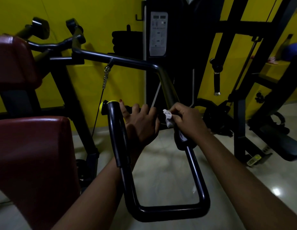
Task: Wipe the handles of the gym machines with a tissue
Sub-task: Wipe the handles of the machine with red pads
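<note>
Head view is showing the tissue (pixel 168 117) bunched white against the right handle (pixel 182 138), just above its black padded sleeve, where the bare metal bar is angling down from the machine's top frame. The right grip (pixel 187 120) is closing round both tissue and bar, fingers curling over so the paper is being pressed flat to the metal; that hold looks chosen so a slide along the bar would carry the tissue with it. The left grip (pixel 141 123) is lying between the two handles, fingers bending over a dark piece beside the left handle (pixel 116 130) and its yellow end cap (pixel 103 107). It is probably steadying the swinging frame against the rubbing, though whether it is truly clasping that piece I cannot tell. Lower down, the handles are joining in a black U-shaped bar (pixel 169 210) over the pale floor (pixel 161 171). A red seat pad (pixel 33 155) is filling the left side, with a thin cable (pixel 103 78) hanging behind.
</note>
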`<state>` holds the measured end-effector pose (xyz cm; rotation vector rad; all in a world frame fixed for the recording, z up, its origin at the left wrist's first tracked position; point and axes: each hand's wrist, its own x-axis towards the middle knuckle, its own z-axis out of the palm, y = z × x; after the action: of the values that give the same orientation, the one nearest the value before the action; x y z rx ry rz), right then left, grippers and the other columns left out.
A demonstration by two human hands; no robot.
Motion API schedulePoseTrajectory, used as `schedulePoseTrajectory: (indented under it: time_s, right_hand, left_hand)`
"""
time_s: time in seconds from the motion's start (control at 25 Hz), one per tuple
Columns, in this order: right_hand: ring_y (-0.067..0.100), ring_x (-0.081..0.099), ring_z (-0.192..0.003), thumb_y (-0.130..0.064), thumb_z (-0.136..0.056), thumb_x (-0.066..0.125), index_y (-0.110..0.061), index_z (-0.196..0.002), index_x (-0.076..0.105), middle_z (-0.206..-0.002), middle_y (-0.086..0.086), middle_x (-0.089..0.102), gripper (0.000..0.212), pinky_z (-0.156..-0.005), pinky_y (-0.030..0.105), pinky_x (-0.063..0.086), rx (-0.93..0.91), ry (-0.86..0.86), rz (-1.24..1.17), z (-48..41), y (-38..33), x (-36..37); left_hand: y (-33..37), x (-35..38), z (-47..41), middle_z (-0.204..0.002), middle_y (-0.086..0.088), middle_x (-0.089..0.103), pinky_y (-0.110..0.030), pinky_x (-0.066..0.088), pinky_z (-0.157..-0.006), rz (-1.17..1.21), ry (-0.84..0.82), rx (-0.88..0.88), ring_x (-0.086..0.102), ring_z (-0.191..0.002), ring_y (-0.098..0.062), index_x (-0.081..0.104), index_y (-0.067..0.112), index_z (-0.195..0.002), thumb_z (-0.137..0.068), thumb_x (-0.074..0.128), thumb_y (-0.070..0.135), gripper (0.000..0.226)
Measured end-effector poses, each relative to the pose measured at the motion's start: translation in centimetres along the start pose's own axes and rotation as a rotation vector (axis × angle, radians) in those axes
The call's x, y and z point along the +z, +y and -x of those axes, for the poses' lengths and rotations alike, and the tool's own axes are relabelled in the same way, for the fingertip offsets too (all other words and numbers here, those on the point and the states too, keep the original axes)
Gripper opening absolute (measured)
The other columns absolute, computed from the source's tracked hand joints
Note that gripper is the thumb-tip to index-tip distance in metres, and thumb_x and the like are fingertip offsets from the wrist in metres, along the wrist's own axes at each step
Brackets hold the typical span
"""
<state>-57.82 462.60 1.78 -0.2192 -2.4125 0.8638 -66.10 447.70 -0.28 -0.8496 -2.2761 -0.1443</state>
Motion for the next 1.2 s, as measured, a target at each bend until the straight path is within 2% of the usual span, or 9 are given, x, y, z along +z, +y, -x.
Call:
schedulePoseTrajectory:
  time_s: [0.12, 0.24, 0.44, 0.6, 0.76, 0.88, 0.96, 1.04, 1.2]
  right_hand:
    - [0.004, 0.065, -0.069, 0.002, -0.081, 0.059, -0.016, -0.082, 0.063, -0.08, -0.001, 0.066, 0.018, -0.056, 0.016, 0.05, 0.003, 0.041, -0.001, 1.8, -0.4, 0.8]
    - [0.015, 0.056, -0.076, -0.003, -0.082, 0.061, -0.014, -0.102, 0.057, -0.092, 0.005, 0.058, 0.023, -0.059, 0.021, 0.04, -0.013, 0.035, 0.278, 1.0, -1.3, 0.9]
    - [0.022, 0.046, -0.108, -0.01, -0.086, 0.061, -0.025, -0.126, 0.049, -0.117, 0.004, 0.047, 0.044, -0.086, 0.028, 0.036, 0.025, -0.487, 0.438, -2.9, -1.7, -1.3]
    - [0.026, 0.042, -0.106, -0.013, -0.089, 0.056, -0.023, -0.123, 0.051, -0.111, 0.005, 0.047, 0.036, -0.09, 0.04, 0.031, 0.033, -0.775, 0.758, -5.4, -3.4, -1.2]
    - [0.032, 0.048, -0.113, -0.013, -0.09, 0.058, -0.017, -0.136, 0.044, -0.12, 0.012, 0.05, 0.048, -0.093, 0.041, 0.039, -0.094, -0.452, 0.797, -2.2, -2.8, 0.6]
    - [0.03, 0.057, -0.105, -0.022, -0.096, 0.05, -0.012, -0.14, 0.04, -0.123, 0.017, 0.052, 0.046, -0.086, 0.035, 0.049, 0.141, -0.119, 0.4, -0.3, -1.9, 1.4]
    - [0.032, 0.06, -0.097, -0.021, -0.097, 0.051, -0.008, -0.131, 0.047, -0.112, 0.018, 0.057, 0.036, -0.078, 0.034, 0.049, 0.162, 0.051, 0.428, 0.7, -1.9, 2.1]
    - [0.034, 0.061, -0.093, -0.013, -0.093, 0.057, -0.007, -0.126, 0.051, -0.104, 0.02, 0.06, 0.034, -0.073, 0.034, 0.048, 0.062, 0.14, 0.521, 2.0, -1.8, 2.9]
    - [0.03, 0.064, -0.095, -0.004, -0.086, 0.057, -0.011, -0.123, 0.046, -0.105, 0.012, 0.066, 0.039, -0.075, 0.035, 0.052, 0.051, 0.143, 0.339, 0.4, -1.5, 1.8]
  left_hand:
    - [0.7, -0.1, -0.2, -0.084, -0.004, 0.057, -0.071, 0.003, -0.108, -0.031, -0.027, -0.031, 0.053, -0.092, -0.033, 0.057, 0.018, -0.089, -0.087, 0.04, 0.043, 0.03]
    - [1.1, 0.2, -0.5, -0.077, -0.006, 0.058, -0.066, 0.005, -0.112, -0.026, 0.013, -0.026, 0.054, -0.086, -0.034, 0.059, 0.013, -0.082, -0.084, 0.044, 0.042, 0.032]
    - [0.9, 1.0, -0.4, -0.078, -0.007, 0.057, -0.06, 0.028, -0.106, 0.017, 0.06, 0.007, 0.055, -0.083, -0.033, 0.057, 0.013, -0.082, -0.082, 0.047, 0.04, 0.029]
    - [0.5, 1.1, -0.3, -0.079, -0.008, 0.056, -0.057, 0.029, -0.103, 0.041, 0.103, 0.034, 0.053, -0.082, -0.033, 0.056, 0.013, -0.083, -0.086, 0.042, 0.04, 0.031]
    - [0.2, 1.5, -0.2, -0.082, -0.008, 0.056, -0.056, 0.029, -0.103, 0.034, 0.11, 0.042, 0.053, -0.084, -0.033, 0.057, 0.013, -0.087, -0.089, 0.041, 0.04, 0.031]
    - [0.1, 1.4, -0.1, -0.083, -0.007, 0.057, -0.055, 0.03, -0.102, 0.037, 0.12, 0.048, 0.054, -0.085, -0.032, 0.058, 0.014, -0.088, -0.09, 0.042, 0.04, 0.031]
    - [0.1, 1.3, -0.1, -0.083, -0.007, 0.057, -0.054, 0.032, -0.102, 0.041, 0.119, 0.047, 0.054, -0.085, -0.032, 0.058, 0.014, -0.087, -0.09, 0.043, 0.039, 0.03]
    - [0.1, 1.1, 0.0, -0.084, -0.007, 0.058, -0.054, 0.031, -0.102, 0.046, 0.099, 0.044, 0.054, -0.086, -0.032, 0.058, 0.014, -0.088, -0.091, 0.042, 0.039, 0.03]
    - [0.1, 1.2, 0.0, -0.086, -0.007, 0.058, -0.054, 0.028, -0.104, 0.049, 0.086, 0.036, 0.054, -0.089, -0.032, 0.058, 0.015, -0.091, -0.092, 0.038, 0.041, 0.033]
